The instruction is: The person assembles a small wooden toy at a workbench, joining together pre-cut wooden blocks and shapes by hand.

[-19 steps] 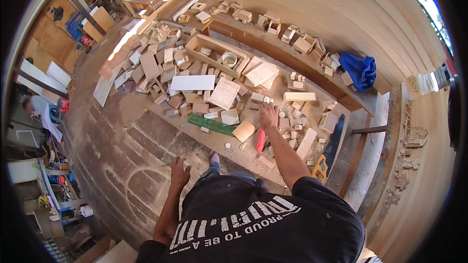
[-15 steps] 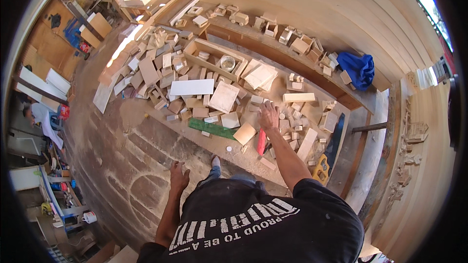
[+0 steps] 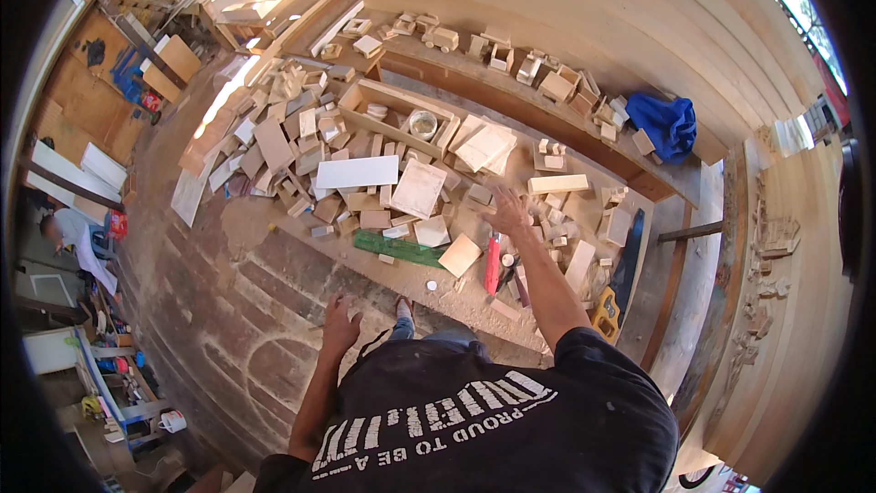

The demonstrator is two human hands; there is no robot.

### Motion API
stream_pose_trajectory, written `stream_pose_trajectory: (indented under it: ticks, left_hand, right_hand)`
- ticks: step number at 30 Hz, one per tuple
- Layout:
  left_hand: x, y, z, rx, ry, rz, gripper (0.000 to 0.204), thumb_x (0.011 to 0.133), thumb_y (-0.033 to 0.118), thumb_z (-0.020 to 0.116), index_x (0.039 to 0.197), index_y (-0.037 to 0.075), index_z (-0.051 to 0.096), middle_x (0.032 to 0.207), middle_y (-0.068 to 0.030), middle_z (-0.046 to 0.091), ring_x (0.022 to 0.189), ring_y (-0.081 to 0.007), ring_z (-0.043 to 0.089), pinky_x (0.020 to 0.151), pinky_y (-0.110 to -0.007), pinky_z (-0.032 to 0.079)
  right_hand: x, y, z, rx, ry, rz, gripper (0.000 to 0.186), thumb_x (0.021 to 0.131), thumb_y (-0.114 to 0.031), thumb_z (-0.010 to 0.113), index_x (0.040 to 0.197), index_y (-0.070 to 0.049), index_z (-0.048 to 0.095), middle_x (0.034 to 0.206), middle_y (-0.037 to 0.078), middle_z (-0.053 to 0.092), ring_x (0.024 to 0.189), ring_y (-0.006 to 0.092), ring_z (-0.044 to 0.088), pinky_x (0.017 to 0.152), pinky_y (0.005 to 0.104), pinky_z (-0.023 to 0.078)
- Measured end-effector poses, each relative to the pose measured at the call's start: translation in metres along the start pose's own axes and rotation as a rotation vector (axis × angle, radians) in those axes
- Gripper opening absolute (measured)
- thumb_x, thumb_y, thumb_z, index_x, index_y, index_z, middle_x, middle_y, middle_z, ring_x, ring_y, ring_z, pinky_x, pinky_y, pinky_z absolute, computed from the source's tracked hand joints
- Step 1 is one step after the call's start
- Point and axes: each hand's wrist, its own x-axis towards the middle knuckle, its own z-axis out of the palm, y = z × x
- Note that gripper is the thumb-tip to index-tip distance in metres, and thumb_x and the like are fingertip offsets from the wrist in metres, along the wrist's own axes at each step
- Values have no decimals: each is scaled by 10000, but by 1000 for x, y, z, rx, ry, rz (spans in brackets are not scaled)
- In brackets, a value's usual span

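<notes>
My right hand is over the workbench, fingers spread and holding nothing that I can see. Small wooden blocks lie by its fingertips; whether it touches one I cannot tell. Just below the hand is a flat red bar-shaped thing, with a thin tan wooden board to its left. A long light block lies beyond the hand to the right. My left hand hangs away from the bench's near edge, its fingers loosely bent, apart and bare.
Wood offcuts heap across the bench's left. A divided wooden box holds a round container. Wooden toy vehicles line the back shelf beside a blue cloth. A yellow-handled saw and a green strip lie there too.
My right hand's fingers have spread from a curled pose among the small blocks, and the hand has shifted slightly right. My left hand has hardly moved. The view has shifted a little.
</notes>
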Motion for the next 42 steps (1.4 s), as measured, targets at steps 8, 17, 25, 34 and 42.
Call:
stream_pose_trajectory:
  ticks: [8,17,25,34,42]
  left_hand:
    - [-8,-23,-1,38,-75,-160,468,863,132,726,1292,28,573,1417,-230,452,1297,-423,469,1065,-465,423]
    - [-2,-20,5,30,-69,-128,472,860,145,729,1287,13,577,1383,-243,472,1284,-432,474,1067,-471,419]
    - [0,-22,4,24,-92,-147,483,849,145,741,1285,7,583,1389,-246,474,1284,-431,480,1077,-463,413]
    - [24,-24,6,6,-99,75,402,845,160,727,1188,-17,613,1288,-262,548,1232,-442,509,1039,-464,428]
    - [114,80,19,-61,-234,248,152,856,88,683,981,25,623,1041,-167,639,1016,-394,597,878,-467,481]
  right_hand:
    - [22,29,19,112,79,-202,567,859,-295,666,1381,-132,515,1341,147,591,1246,364,549,1058,581,376]
    - [-3,12,25,-63,29,-133,568,783,-232,700,1302,-69,539,1289,154,615,1216,351,569,1005,550,421]
    - [-6,15,36,-98,35,-142,575,762,-212,729,1280,-63,530,1273,147,599,1255,346,532,1034,548,402]
    - [-32,15,-13,199,265,-20,839,765,-331,788,1471,-46,437,1413,209,542,1296,361,526,1080,467,426]
    - [-163,61,-42,297,543,304,685,801,-231,771,1407,-50,509,1202,187,661,1075,318,648,946,422,509]
